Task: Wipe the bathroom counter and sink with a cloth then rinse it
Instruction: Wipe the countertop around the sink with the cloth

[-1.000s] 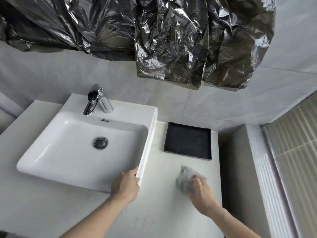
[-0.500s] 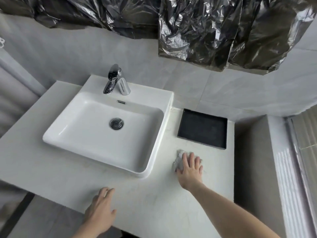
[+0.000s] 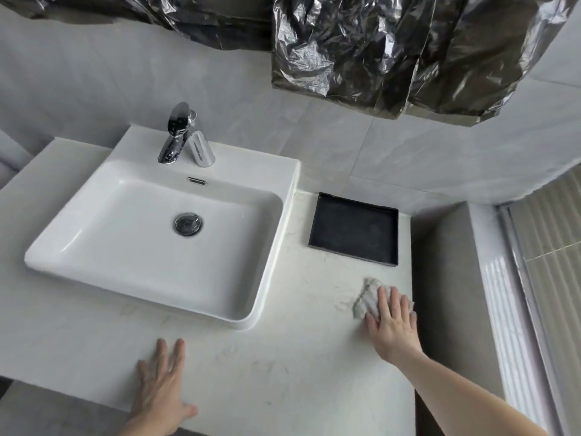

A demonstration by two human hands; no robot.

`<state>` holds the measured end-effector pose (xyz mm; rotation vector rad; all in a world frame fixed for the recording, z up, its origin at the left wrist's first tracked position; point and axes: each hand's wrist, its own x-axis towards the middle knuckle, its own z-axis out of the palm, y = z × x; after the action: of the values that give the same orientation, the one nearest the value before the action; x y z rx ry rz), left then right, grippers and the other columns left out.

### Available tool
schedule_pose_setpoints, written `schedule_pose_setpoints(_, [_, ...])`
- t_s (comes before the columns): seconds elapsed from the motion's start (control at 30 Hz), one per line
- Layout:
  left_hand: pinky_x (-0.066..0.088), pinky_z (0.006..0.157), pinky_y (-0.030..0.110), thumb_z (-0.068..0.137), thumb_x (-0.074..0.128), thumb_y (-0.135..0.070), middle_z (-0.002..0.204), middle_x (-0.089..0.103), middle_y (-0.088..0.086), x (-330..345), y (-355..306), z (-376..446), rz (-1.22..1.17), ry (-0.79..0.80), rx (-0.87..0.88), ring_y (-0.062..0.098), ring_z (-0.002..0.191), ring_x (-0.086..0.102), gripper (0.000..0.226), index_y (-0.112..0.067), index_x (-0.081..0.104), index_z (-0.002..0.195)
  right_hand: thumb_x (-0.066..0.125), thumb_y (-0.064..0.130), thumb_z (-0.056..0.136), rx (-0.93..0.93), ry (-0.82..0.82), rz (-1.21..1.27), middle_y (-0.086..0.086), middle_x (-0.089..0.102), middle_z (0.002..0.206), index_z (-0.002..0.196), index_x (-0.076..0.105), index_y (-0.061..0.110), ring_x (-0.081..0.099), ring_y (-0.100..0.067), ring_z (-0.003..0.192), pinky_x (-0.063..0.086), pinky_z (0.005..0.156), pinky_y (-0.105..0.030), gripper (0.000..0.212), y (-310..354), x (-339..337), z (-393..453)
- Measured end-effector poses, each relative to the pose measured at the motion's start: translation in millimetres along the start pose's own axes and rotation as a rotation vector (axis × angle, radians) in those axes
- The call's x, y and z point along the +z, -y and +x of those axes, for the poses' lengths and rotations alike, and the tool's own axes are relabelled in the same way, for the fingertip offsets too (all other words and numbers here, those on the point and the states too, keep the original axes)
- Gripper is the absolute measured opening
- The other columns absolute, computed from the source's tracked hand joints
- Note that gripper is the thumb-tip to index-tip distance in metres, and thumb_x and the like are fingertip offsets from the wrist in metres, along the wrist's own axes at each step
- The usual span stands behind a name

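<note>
A single head view is used, taken from above the counter's front edge and aimed forward and down toward the wall. The sink is seen at close range on the left, the tray on the right. Both hands enter from the bottom edge.

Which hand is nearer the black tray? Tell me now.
Right. The right hand presses the cloth on the counter just in front of the black tray. The left hand lies flat at the counter's near edge, in front of the sink.
</note>
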<state>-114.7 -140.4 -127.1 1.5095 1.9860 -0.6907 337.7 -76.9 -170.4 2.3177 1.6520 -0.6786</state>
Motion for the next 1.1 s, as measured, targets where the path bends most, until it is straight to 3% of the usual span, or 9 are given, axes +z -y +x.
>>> schedule_pose_setpoints(0.1, [0.003, 0.124, 0.050, 0.074, 0.078, -0.057, 0.160, -0.034, 0.015, 7.0, 3.8, 4.5, -0.060, 0.036, -0.007, 0.053, 0.149, -0.010, 0.136, -0.021, -0.027, 0.155, 0.025, 0.054, 0.105, 0.103, 0.011, 0.064, -0.008, -0.017, 0.170, 0.161, -0.012, 0.025, -0.011, -0.036, 0.156, 0.000, 0.127, -0.052, 0.074, -12.7, -4.0, 4.8])
schedule_pose_setpoints(0.23, [0.009, 0.124, 0.051, 0.073, 0.081, -0.053, 0.159, -0.038, 0.009, 15.2, 7.0, 10.0, -0.118, 0.052, -0.024, 0.055, 0.148, -0.012, 0.138, -0.025, -0.028, 0.154, 0.025, 0.051, 0.105, 0.107, -0.035, 0.081, -0.014, -0.013, 0.170, 0.162, -0.008, 0.020, -0.012, -0.043, 0.153, -0.006, 0.125, -0.053, 0.073, 34.4, 2.8, 4.0])
schedule_pose_setpoints(0.47, [0.005, 0.125, 0.050, 0.074, 0.079, -0.055, 0.159, -0.039, 0.011, 20.2, 6.2, 15.1, -0.095, 0.030, -0.029, 0.055, 0.148, -0.011, 0.138, -0.024, -0.029, 0.154, 0.027, 0.054, 0.103, -0.285, -0.061, 0.087, -0.001, -0.024, 0.168, 0.162, -0.007, 0.029, -0.024, -0.034, 0.154, -0.017, 0.124, -0.047, 0.073, 150.0, 30.1, -5.3])
schedule_pose_setpoints(0.63, [0.004, 0.125, 0.050, 0.074, 0.079, -0.055, 0.159, -0.038, 0.013, 20.0, 6.5, 17.0, -0.074, 0.027, -0.024, 0.055, 0.148, -0.009, 0.138, -0.022, -0.029, 0.154, 0.015, 0.038, 0.103, -0.497, -0.082, 0.070, 0.004, -0.009, 0.171, 0.163, 0.007, 0.032, -0.011, -0.028, 0.158, -0.005, 0.127, -0.045, 0.061, 136.1, 38.2, 0.0])
schedule_pose_setpoints(0.73, [0.002, 0.125, 0.050, 0.076, 0.076, -0.058, 0.159, -0.036, 0.016, 16.7, 4.2, 16.7, -0.012, 0.030, -0.035, 0.054, 0.149, -0.007, 0.137, -0.020, -0.030, 0.153, 0.015, 0.034, 0.105, -0.316, -0.183, 0.141, 0.003, -0.008, 0.171, 0.164, 0.008, 0.030, -0.010, -0.027, 0.158, -0.003, 0.128, -0.044, 0.059, 88.9, 34.8, 10.3])
schedule_pose_setpoints(0.87, [0.005, 0.125, 0.050, 0.073, 0.077, -0.061, 0.160, -0.035, 0.016, 15.1, 2.5, 16.8, -0.001, 0.041, -0.049, 0.055, 0.149, -0.005, 0.139, -0.020, -0.030, 0.153, 0.027, 0.010, 0.105, 0.046, -0.217, 0.269, -0.010, 0.004, 0.172, 0.163, 0.013, 0.021, -0.001, -0.033, 0.158, 0.002, 0.128, -0.046, 0.061, 27.0, 9.4, 25.4])
schedule_pose_setpoints(0.97, [0.009, 0.124, 0.050, 0.073, 0.077, -0.061, 0.160, -0.036, 0.014, 16.8, 2.5, 17.2, 0.002, 0.046, -0.057, 0.056, 0.148, -0.004, 0.140, -0.022, -0.030, 0.153, 0.026, 0.009, 0.101, 0.070, -0.338, 0.407, -0.014, 0.044, 0.151, 0.143, 0.044, 0.018, 0.033, -0.039, 0.142, 0.028, 0.118, -0.050, 0.047, 26.6, -14.9, 25.2])
schedule_pose_setpoints(1.0, [0.010, 0.124, 0.050, 0.072, 0.077, -0.061, 0.160, -0.036, 0.014, 17.3, 2.1, 17.1, 0.006, 0.045, -0.059, 0.056, 0.148, -0.003, 0.140, -0.022, -0.030, 0.153, 0.027, 0.010, 0.100, 0.057, -0.387, 0.477, -0.012, 0.050, 0.143, 0.137, 0.049, 0.019, 0.039, -0.038, 0.137, 0.033, 0.114, -0.050, 0.044, 36.7, -20.6, 21.9])
schedule_pose_setpoints(1.1, [0.009, 0.124, 0.051, 0.071, 0.078, -0.062, 0.159, -0.036, 0.014, 17.4, 2.5, 17.6, 0.013, 0.037, -0.058, 0.056, 0.148, -0.004, 0.141, -0.021, -0.030, 0.153, 0.029, 0.015, 0.107, -0.011, -0.380, 0.622, -0.007, 0.035, 0.163, 0.155, 0.038, 0.022, 0.028, -0.027, 0.152, 0.026, 0.123, -0.044, 0.049, 86.8, -21.0, 11.8])
